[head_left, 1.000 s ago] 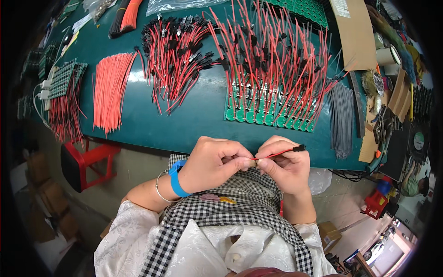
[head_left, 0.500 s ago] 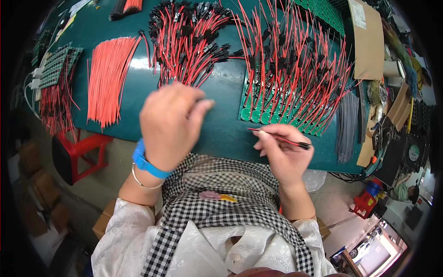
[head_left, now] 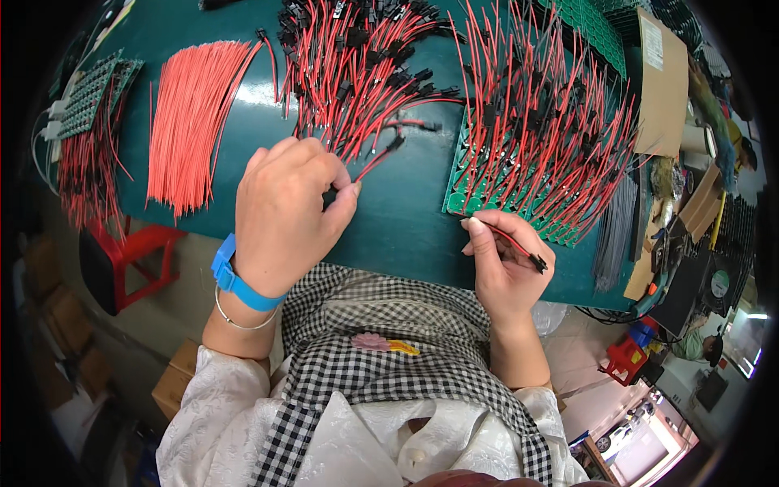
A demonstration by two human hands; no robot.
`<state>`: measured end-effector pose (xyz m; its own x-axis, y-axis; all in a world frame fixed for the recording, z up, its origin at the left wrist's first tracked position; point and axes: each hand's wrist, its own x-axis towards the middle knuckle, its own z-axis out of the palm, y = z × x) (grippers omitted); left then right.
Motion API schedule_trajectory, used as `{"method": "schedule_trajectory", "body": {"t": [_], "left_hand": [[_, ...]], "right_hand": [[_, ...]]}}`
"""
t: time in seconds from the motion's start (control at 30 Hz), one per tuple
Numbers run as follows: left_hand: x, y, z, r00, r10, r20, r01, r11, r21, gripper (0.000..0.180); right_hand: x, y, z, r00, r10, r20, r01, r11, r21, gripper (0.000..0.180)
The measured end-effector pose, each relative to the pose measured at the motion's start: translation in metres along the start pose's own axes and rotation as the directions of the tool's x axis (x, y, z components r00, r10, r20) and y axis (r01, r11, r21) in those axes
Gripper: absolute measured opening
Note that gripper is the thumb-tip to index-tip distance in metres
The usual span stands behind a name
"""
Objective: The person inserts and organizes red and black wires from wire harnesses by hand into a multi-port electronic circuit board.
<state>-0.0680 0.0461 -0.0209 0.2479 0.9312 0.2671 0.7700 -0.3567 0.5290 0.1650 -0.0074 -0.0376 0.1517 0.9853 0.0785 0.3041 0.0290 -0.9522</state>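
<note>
My left hand (head_left: 290, 207) is closed at the near end of a pile of red-and-black connector leads (head_left: 341, 81). Between its thumb and fingertip it pinches the near end of one connector lead (head_left: 376, 162), whose black plug points away toward the pile. My right hand (head_left: 513, 256), also closed, grips another red-and-black connector lead (head_left: 507, 237). That lead's black plug sticks out on the right side of the palm, and its other end is at the thumb tip. Just beyond my right hand lie green circuit boards (head_left: 458, 199) with many leads standing up from them.
On the green table (head_left: 389, 231), a bundle of red wires (head_left: 195, 130) lies left and grey wires (head_left: 614, 231) lie right. Green boards with wires (head_left: 89, 114) hang over the left edge. A cardboard piece (head_left: 661, 89) stands far right; a red stool (head_left: 134, 264) is below left.
My left hand, blurred before, has taken hold of a lead at the pile's near end. My right hand keeps its lead and has tilted slightly. The whole view has shifted a little.
</note>
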Motion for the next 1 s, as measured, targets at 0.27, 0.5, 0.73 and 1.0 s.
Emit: {"method": "schedule_trajectory", "body": {"t": [0.27, 0.5, 0.73, 1.0], "left_hand": [[0.005, 0.007, 0.006, 0.998, -0.011, -0.055, 0.009, 0.999, -0.031, 0.024], [0.006, 0.006, 0.014, 0.998, 0.028, -0.057, -0.027, 0.999, 0.016, 0.023], [0.004, 0.002, 0.01, 0.995, -0.036, -0.089, 0.019, 0.982, -0.187, 0.016], [-0.001, -0.004, 0.002, 0.996, -0.081, -0.029, 0.073, 0.976, -0.206, 0.014]], "right_hand": [[-0.001, 0.004, 0.002, 0.999, -0.036, -0.022, 0.035, 0.999, -0.023, 0.007], [0.0, 0.003, 0.002, 0.999, -0.035, -0.004, 0.035, 0.999, -0.025, 0.008], [0.001, 0.004, 0.006, 0.997, -0.06, -0.044, 0.057, 0.997, -0.06, 0.007], [0.009, 0.001, 0.002, 0.988, -0.156, 0.005, 0.155, 0.972, -0.177, 0.009]]}}
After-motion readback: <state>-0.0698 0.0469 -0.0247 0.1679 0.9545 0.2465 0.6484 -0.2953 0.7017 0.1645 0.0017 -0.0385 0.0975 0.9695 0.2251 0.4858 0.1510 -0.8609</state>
